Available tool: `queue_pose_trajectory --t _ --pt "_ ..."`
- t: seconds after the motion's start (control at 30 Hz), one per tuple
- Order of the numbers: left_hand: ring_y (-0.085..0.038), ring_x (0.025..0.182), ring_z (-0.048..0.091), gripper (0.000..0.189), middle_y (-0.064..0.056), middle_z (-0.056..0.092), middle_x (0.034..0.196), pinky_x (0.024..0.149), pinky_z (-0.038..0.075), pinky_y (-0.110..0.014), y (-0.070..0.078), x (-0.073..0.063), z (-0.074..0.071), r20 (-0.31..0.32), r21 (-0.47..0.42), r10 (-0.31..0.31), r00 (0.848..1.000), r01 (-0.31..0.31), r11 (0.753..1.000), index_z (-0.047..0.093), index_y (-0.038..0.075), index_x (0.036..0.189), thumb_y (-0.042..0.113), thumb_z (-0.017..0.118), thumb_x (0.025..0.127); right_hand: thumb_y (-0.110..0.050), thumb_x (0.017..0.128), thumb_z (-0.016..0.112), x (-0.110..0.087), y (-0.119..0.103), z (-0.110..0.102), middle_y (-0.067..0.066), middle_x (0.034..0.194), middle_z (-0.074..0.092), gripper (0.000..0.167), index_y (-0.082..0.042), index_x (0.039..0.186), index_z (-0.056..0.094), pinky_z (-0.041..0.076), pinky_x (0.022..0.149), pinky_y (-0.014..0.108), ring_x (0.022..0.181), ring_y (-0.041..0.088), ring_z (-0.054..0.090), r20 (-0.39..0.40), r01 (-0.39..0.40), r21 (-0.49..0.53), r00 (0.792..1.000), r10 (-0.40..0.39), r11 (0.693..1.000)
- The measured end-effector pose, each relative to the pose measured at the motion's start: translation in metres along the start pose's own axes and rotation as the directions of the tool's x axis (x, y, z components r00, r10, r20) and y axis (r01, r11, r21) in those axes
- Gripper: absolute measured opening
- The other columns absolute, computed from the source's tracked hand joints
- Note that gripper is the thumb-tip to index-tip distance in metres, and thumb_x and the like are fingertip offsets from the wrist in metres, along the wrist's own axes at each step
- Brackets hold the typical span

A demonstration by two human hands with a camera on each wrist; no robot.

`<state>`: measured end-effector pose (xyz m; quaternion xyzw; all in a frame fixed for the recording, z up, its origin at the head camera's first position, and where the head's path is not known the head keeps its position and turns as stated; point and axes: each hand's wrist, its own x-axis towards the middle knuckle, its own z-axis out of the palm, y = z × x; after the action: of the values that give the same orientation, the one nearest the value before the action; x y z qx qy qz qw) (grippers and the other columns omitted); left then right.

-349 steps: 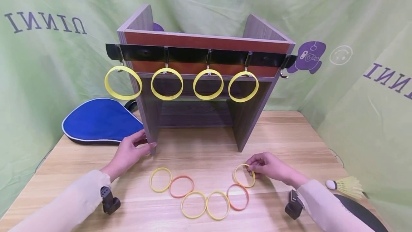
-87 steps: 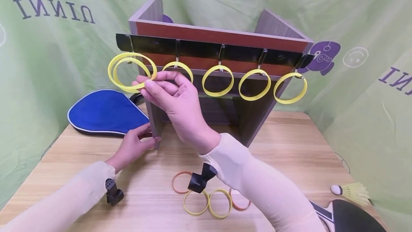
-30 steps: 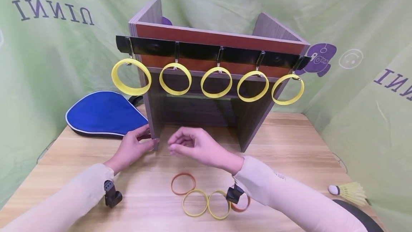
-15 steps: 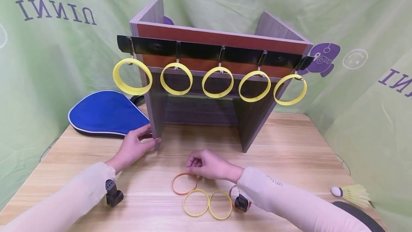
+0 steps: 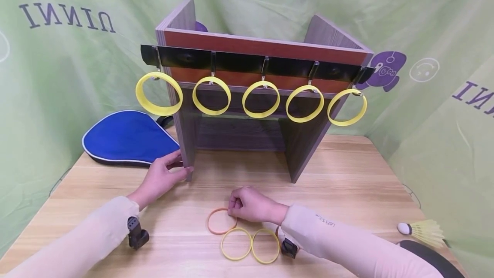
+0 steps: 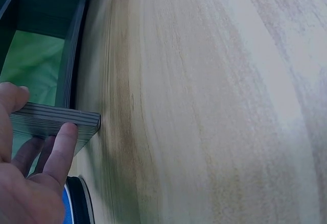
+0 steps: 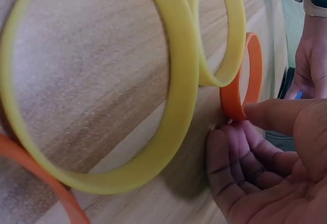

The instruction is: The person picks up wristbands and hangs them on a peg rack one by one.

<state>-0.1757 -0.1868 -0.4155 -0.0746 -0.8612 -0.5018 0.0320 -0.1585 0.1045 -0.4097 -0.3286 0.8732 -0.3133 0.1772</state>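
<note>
My left hand [image 5: 159, 179] holds the lower front edge of the grey wooden stand's left side panel [image 5: 183, 132], thumb on one face and fingers on the other. My right hand [image 5: 251, 204] pinches the right edge of an orange ring [image 5: 209, 223] lying on the table; in the right wrist view the thumb meets that orange ring [image 7: 232, 100]. Two yellow rings [image 5: 236, 259] lie touching just in front. Another orange ring [image 7: 46, 170] is mostly hidden by my right wrist in the head view. Yellow rings [image 5: 159, 112] hang from the hooks on a black strip [image 5: 239, 61].
A blue padded case [image 5: 127, 138] lies left of the stand, close to my left hand. On the right are a yellow shuttlecock [image 5: 424, 231] and a black rounded object [image 5: 432, 256] at the table edge. Green curtains [image 5: 254, 3] surround the wooden table [image 5: 339, 183].
Yellow rings have gone from the table to the rightmost and leftmost hooks. My right hand has come down from the leftmost hook to the orange ring. The left hand keeps its hold.
</note>
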Motion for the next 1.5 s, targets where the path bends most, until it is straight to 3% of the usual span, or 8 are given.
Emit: queue_pose_trajectory --t 0.3,0.5,0.7,0.9,1.07,1.17,1.33,1.5 --pt "-0.042 0.129 0.065 0.057 -0.022 0.071 0.135 0.108 0.054 -0.057 -0.002 0.000 0.001 -0.007 -0.006 0.015 1.000 -0.015 1.000 0.056 0.002 0.149 0.014 0.075 0.096 0.001 0.088 0.068 -0.002 -0.004 -0.003 -0.006 0.069 0.057 0.009 -0.005 0.081 0.069 0.043 0.061 0.014 0.064 -0.001 0.048 -0.046 -0.015 -0.017 0.999 0.014 1.000" --pt "-0.043 0.128 0.066 0.057 -0.022 0.071 0.135 0.107 0.056 -0.055 -0.002 -0.001 -0.001 -0.009 0.001 0.016 1.000 -0.016 1.000 0.056 0.003 0.149 0.016 0.075 0.096 0.004 0.093 0.066 -0.005 -0.006 -0.009 0.014 0.073 0.071 0.007 0.001 0.087 0.066 0.051 0.054 0.016 0.061 0.010 0.062 -0.016 -0.052 0.160 0.998 0.055 0.986" --pt "-0.044 0.128 0.065 0.057 -0.024 0.070 0.136 0.107 0.056 -0.056 -0.002 -0.002 0.000 -0.003 -0.004 0.013 1.000 -0.013 1.000 0.056 0.002 0.149 0.015 0.075 0.096 0.005 0.095 0.066 -0.008 -0.002 -0.010 0.025 0.081 0.073 0.007 0.011 0.099 0.066 0.066 0.067 0.031 0.066 0.012 0.067 0.059 -0.114 0.390 0.993 0.099 0.914" --pt "-0.042 0.129 0.065 0.059 -0.022 0.070 0.136 0.107 0.056 -0.055 -0.003 0.000 0.000 -0.001 -0.004 0.014 1.000 -0.014 1.000 0.055 0.003 0.150 0.014 0.075 0.096 0.006 0.097 0.063 -0.012 0.001 -0.015 0.031 0.092 0.073 0.020 0.018 0.112 0.066 0.068 0.080 0.036 0.074 0.009 0.069 0.114 -0.166 0.518 0.986 0.125 0.839" --pt "-0.043 0.129 0.065 0.059 -0.022 0.069 0.137 0.108 0.055 -0.057 -0.003 -0.001 -0.001 0.003 -0.003 0.008 1.000 -0.008 1.000 0.054 0.004 0.151 0.016 0.075 0.096 0.004 0.099 0.064 -0.013 0.004 -0.023 0.025 0.095 0.076 0.024 0.018 0.118 0.063 0.067 0.086 0.037 0.079 0.010 0.072 0.138 -0.208 0.599 0.978 0.156 0.774" --pt "-0.043 0.129 0.065 0.059 -0.022 0.069 0.137 0.108 0.055 -0.057 -0.003 -0.001 -0.001 0.004 -0.004 0.007 1.000 -0.007 1.000 0.054 0.004 0.151 0.016 0.075 0.096 0.003 0.099 0.063 -0.013 0.001 -0.030 0.025 0.100 0.076 0.029 0.019 0.123 0.058 0.066 0.088 0.036 0.083 0.011 0.074 0.135 -0.204 0.657 0.979 0.153 0.726" --pt "-0.042 0.129 0.066 0.059 -0.021 0.070 0.136 0.107 0.057 -0.053 -0.003 0.000 -0.001 0.000 -0.001 0.016 1.000 -0.016 1.000 0.056 0.005 0.150 0.017 0.075 0.096 0.001 0.100 0.062 -0.014 -0.010 -0.044 0.040 0.121 0.068 0.036 0.017 0.130 0.050 0.065 0.091 0.035 0.091 0.014 0.077 0.110 -0.161 0.730 0.987 0.118 0.664" --pt "-0.042 0.128 0.066 0.059 -0.022 0.070 0.136 0.103 0.060 -0.045 -0.002 -0.001 -0.001 -0.001 0.012 0.002 1.000 -0.002 1.000 0.055 0.005 0.150 0.018 0.076 0.096 -0.002 0.102 0.062 -0.017 -0.023 -0.057 0.035 0.122 0.071 0.036 0.013 0.131 0.046 0.064 0.095 0.042 0.096 0.016 0.079 0.077 -0.098 0.757 0.995 0.061 0.646"
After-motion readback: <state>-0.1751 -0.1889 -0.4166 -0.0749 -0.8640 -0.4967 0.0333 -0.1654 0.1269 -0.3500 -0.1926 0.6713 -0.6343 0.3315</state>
